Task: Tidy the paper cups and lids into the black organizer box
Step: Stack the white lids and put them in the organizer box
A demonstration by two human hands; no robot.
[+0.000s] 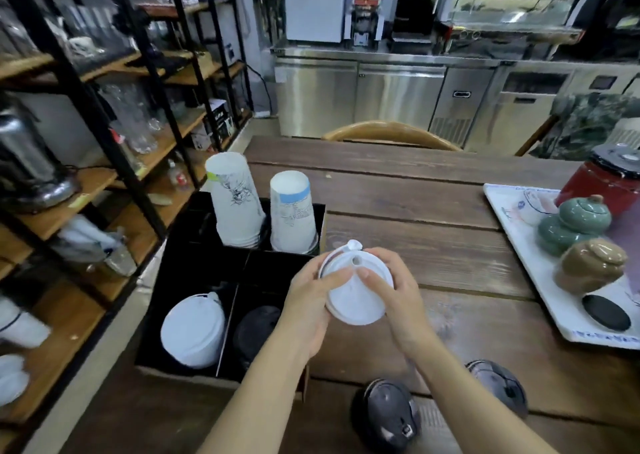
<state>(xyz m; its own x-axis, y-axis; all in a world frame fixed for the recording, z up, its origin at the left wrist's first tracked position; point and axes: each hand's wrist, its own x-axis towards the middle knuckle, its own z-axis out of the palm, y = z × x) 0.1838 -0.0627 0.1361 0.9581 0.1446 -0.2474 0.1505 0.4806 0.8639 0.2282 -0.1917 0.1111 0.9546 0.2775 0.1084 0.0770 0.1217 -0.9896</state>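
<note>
Lid (356,289) held between both hands (356,294), thumbs on top.

light: even, indoor | edges: warped, blurry | glare: maybe steel counter (363,97)

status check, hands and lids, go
Left hand and right hand both gripping round white plastic lid. Over black organizer box. Path clear.

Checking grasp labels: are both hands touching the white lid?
Touching. Head view shows the left hand and right hand gripping the white lid, thumbs pressed on top.
</note>
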